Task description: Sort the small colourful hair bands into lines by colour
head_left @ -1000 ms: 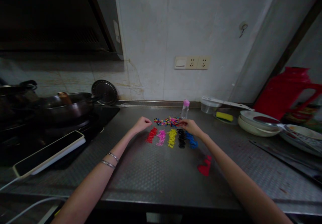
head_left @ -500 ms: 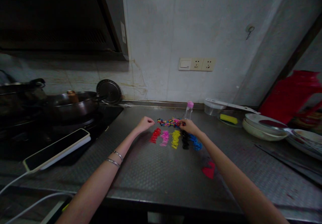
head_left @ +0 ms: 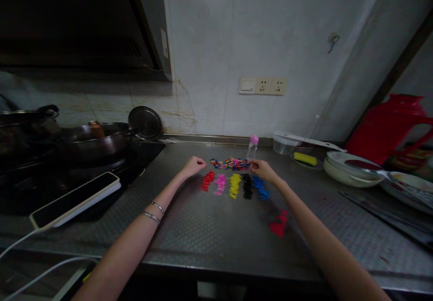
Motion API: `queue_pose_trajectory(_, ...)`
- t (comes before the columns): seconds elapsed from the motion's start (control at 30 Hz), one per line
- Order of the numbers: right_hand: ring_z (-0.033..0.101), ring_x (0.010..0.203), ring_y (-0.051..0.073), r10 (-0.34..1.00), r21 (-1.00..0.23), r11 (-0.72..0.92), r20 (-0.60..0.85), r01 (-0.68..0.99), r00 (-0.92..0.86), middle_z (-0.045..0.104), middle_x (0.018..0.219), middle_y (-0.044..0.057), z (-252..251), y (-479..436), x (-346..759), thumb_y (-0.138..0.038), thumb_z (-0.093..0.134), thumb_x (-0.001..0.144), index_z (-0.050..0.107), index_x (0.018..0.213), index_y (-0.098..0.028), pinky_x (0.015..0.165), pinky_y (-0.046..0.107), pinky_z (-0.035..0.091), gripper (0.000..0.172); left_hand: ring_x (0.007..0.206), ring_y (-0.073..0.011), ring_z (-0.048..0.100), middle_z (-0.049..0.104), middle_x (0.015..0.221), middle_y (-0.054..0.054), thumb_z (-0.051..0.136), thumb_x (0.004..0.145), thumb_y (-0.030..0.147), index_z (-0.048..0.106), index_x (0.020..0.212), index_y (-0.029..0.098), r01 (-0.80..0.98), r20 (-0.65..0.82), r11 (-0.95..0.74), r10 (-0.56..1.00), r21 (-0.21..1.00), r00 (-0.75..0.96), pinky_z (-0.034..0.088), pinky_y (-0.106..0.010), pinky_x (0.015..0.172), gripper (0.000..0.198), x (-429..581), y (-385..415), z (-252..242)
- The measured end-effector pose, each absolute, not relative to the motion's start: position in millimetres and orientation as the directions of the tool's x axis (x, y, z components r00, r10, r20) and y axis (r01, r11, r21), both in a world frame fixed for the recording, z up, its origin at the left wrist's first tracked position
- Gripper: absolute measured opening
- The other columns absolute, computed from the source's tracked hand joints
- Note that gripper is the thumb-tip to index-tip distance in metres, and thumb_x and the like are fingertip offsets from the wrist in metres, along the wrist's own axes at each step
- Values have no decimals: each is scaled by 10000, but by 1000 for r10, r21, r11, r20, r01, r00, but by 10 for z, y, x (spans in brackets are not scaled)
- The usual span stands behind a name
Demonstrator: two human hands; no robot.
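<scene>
A mixed-colour pile of small rubber bands (head_left: pixel 230 163) lies across the steel counter. In front of it sit separate groups of one colour each: red bands (head_left: pixel 207 181), pink bands (head_left: pixel 220 183), yellow bands (head_left: pixel 234 185), black bands (head_left: pixel 247 186) and blue bands (head_left: pixel 260 187). My left hand (head_left: pixel 194 166) rests beside the pile's left end, fingers pinched together; whatever they hold is too small to make out. At the pile's right end my right hand (head_left: pixel 262 169) is closed in a pinch, its fingertips by the bands; what is in them I cannot tell.
Behind the pile stands a clear bottle with a pink cap (head_left: pixel 253 139). A clear bag with a red print (head_left: pixel 278 223) lies near my right forearm. A phone (head_left: pixel 76 199) sits by the stove at left. Bowls (head_left: pixel 355 179), a yellow sponge (head_left: pixel 305 159) and a red thermos (head_left: pixel 389 127) stand right.
My right hand has shifted slightly right, from over the mixed pile to its right end. My left hand has stayed nearly in place.
</scene>
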State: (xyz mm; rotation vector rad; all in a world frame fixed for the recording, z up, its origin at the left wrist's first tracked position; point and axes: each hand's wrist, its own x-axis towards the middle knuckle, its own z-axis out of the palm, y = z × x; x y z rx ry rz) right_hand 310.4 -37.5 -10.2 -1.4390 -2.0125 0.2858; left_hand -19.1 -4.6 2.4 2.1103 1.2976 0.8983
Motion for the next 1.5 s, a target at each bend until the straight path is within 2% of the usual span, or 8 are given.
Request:
queue_pose_trajectory(0.23, 546, 601, 125, 923, -572, 330, 361, 751, -131, 646, 716, 36, -166, -659, 3369, -144, 454, 681, 629, 1011, -125, 586, 215, 420, 374, 683, -157, 585, 682, 737, -57, 516, 668, 257, 705, 763, 102, 606, 251, -415, 907, 679, 339, 409, -226, 628, 263, -120, -119, 49)
queue_pose_trajectory(0.5, 589, 687, 149, 923, -525, 293, 373, 799, -93, 679, 817, 68, -159, -653, 3476, -175, 495, 702, 663, 950, -124, 653, 227, 437, 304, 638, -132, 552, 675, 738, -52, 498, 701, 255, 696, 865, 96, 616, 291, -500, 863, 608, 413, 396, -222, 602, 303, 98, -225, 157)
queue_pose_trajectory(0.7, 592, 726, 152, 924, -456, 245, 376, 856, -64, 677, 862, 77, -150, -688, 3561, -177, 487, 715, 672, 926, -140, 676, 227, 438, 283, 658, -139, 565, 674, 778, -57, 528, 706, 263, 698, 886, 154, 680, 279, -590, 806, 435, 521, 397, -221, 611, 271, 519, -183, 261)
queue_pose_trajectory(0.9, 597, 757, 157, 941, -415, 194, 335, 889, -49, 673, 872, 74, -143, -712, 3568, -167, 473, 708, 677, 921, -155, 696, 231, 434, 295, 782, -186, 597, 670, 906, -70, 538, 708, 257, 696, 872, 219, 801, 210, -556, 830, 222, 517, 417, -241, 660, 231, 845, -98, 294)
queue_pose_trajectory(1.03, 602, 778, 161, 947, -414, 166, 320, 895, -28, 673, 882, 78, -130, -710, 3577, -171, 470, 701, 677, 921, -155, 699, 230, 433, 302, 794, -198, 602, 669, 876, -76, 552, 694, 265, 690, 863, 224, 826, 147, -547, 836, 138, 529, 427, -249, 668, 222, 933, -71, 277)
queue_pose_trajectory(1.17, 603, 756, 163, 949, -419, 157, 315, 894, -19, 675, 862, 80, -119, -712, 3582, -183, 461, 708, 677, 921, -154, 683, 234, 435, 305, 793, -203, 603, 662, 863, -102, 524, 711, 246, 684, 876, 201, 820, 186, -567, 816, 79, 547, 427, -257, 681, 233, 989, -92, 268)
queue_pose_trajectory(1.33, 603, 771, 163, 945, -417, 162, 327, 894, -19, 676, 873, 78, -117, -718, 3592, -177, 458, 703, 679, 909, -156, 703, 237, 437, 303, 773, -193, 604, 668, 849, -98, 521, 710, 213, 700, 818, 200, 830, 191, -544, 834, 124, 518, 423, -248, 663, 209, 978, -9, 268)
queue_pose_trajectory(1.5, 605, 766, 162, 943, -421, 154, 334, 894, -5, 677, 856, 74, -140, -693, 3613, -197, 466, 707, 679, 904, -162, 700, 235, 439, 292, 597, -134, 563, 661, 671, -61, 527, 697, 213, 713, 755, 141, 724, 217, -549, 834, 417, 507, 391, -213, 558, 208, 853, 130, 362)
